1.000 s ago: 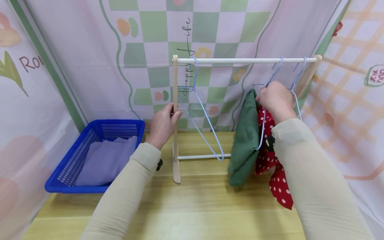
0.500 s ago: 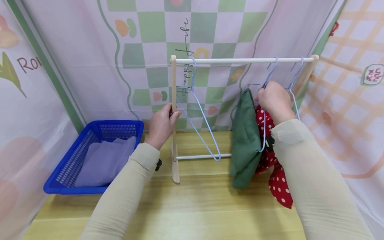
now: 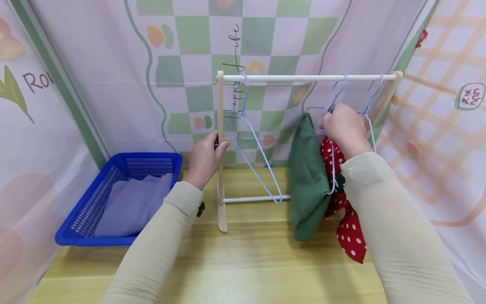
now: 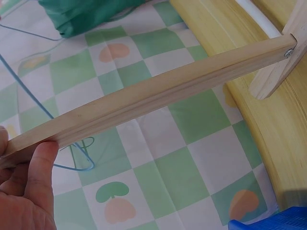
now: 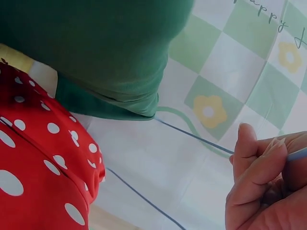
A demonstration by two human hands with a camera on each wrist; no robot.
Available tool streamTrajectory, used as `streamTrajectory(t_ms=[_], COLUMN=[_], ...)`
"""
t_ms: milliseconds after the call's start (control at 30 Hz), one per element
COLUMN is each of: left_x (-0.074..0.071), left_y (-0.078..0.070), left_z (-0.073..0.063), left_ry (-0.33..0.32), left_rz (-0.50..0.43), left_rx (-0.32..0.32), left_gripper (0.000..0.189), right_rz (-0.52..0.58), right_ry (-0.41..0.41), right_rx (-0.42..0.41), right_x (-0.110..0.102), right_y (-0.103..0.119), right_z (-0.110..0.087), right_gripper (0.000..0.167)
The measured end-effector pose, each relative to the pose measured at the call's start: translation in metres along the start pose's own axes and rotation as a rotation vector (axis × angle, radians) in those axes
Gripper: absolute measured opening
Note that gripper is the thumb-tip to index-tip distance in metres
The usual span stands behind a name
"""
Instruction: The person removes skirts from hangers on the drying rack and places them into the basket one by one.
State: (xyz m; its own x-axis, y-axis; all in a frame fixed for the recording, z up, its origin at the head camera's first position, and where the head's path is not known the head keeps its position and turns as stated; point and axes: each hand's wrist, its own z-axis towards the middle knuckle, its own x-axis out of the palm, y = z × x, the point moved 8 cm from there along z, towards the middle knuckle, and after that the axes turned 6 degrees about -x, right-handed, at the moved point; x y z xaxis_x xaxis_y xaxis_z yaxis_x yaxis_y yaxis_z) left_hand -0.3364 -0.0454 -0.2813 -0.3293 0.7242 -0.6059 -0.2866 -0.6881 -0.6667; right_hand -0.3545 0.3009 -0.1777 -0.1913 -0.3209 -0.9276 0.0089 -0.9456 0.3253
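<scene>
My left hand (image 3: 205,160) grips the left wooden post (image 3: 221,118) of a small clothes rack, thumb and fingers around it in the left wrist view. My right hand (image 3: 346,126) pinches a blue hanger (image 5: 211,143) just below its hook, which sits over the white rail (image 3: 288,78). From this hanger hangs a green cloth (image 3: 309,181). Right behind it, partly hidden by my right forearm, is a red polka-dot cloth (image 3: 351,236) by another blue hanger (image 3: 372,126) at the right end. A bare blue hanger (image 3: 262,150) hangs near the left post.
A blue plastic basket (image 3: 81,240) with a folded lilac cloth (image 3: 133,207) in it stands left of the rack. The rack stands on a wooden table (image 3: 243,270), close to a patterned backdrop (image 3: 190,36). A white lower bar (image 3: 254,199) joins the rack's feet.
My right hand has slid the hanger with the green cloth a little left along the rail, and the cloth has swung to face the camera more. My left hand stays on the post.
</scene>
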Motion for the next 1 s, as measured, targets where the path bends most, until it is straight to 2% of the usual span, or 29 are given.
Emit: streamTrajectory(t_ms=[600, 1000], left_x=[0.001, 0.000], left_y=[-0.001, -0.001], left_z=[0.000, -0.001], left_ry=[0.007, 0.006], left_rz=[-0.003, -0.017], left_rx=[-0.001, 0.000], left_gripper=[0.029, 0.028], right_rz=[-0.011, 0.001], right_ry=[0.005, -0.013], right_rx=[-0.055, -0.094], right_x=[0.006, 0.010], right_y=[0.018, 0.033], right_z=[-0.001, -0.006], right_gripper=[0.052, 0.045])
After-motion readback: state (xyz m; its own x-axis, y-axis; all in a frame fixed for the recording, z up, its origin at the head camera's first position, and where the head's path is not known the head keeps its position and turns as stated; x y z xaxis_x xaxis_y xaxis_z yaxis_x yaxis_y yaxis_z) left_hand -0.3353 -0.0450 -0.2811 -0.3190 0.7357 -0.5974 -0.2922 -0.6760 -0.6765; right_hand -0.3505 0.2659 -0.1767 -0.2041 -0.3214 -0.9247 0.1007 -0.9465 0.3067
